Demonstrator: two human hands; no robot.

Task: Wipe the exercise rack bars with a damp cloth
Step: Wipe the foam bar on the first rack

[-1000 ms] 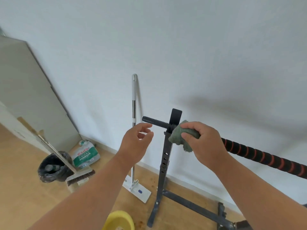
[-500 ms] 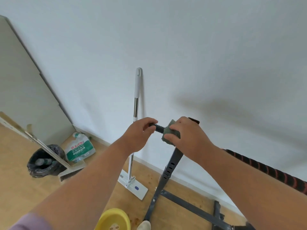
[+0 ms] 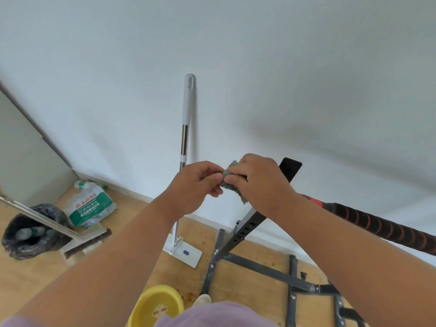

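The cloth (image 3: 232, 184) is gripped by the right hand (image 3: 258, 182) and pinched by the left hand (image 3: 197, 185) above the rack upright (image 3: 245, 228); a loose grip could drop it.

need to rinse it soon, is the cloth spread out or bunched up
Bunched up: the cloth is a crumpled wad gripped in the right hand.

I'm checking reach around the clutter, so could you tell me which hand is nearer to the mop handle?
The left hand. It sits just right of the mop handle in the picture, nearly overlapping it. The right hand, gripping the cloth, lies farther right, by the rack upright.
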